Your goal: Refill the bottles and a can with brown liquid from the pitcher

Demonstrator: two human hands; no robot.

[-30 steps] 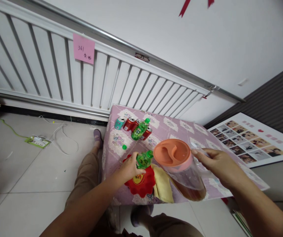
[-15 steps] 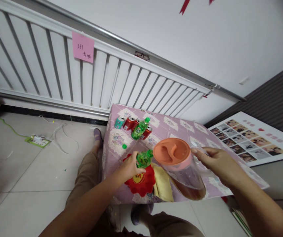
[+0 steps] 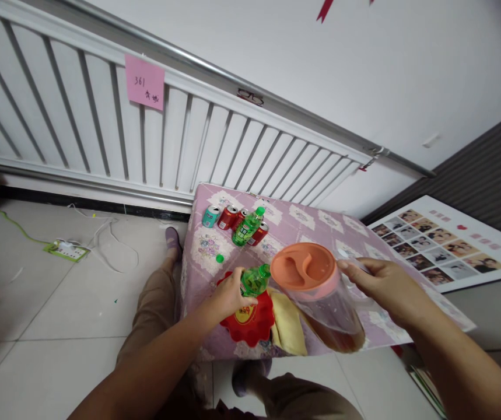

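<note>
Hardly anything has moved since the earlier frame: the view slides very slightly, while both hands, the bottle and the pitcher keep their places relative to one another. The left hand (image 3: 231, 296) grasps a green bottle (image 3: 254, 281) around its body, thumb on the near side; the bottle's neck protrudes past the grip, tilted toward the orange lid (image 3: 305, 265) of a clear pitcher (image 3: 335, 321). Whether neck and lid touch, I cannot tell. The right hand (image 3: 384, 286) grips the pitcher's handle, with the thumb beside the lid's rim; brown liquid sits low inside. Beneath the left hand and bottle is a red scalloped tray (image 3: 254, 329), and a yellow cloth (image 3: 288, 326) lies between it and the pitcher. A loose green cap (image 3: 219, 258) rests on the floral tablecloth (image 3: 320, 233), near the tray. Farther back, a second green bottle (image 3: 248, 227) stands among red cans (image 3: 227, 217), with a teal can (image 3: 210, 216) at the end.
</note>
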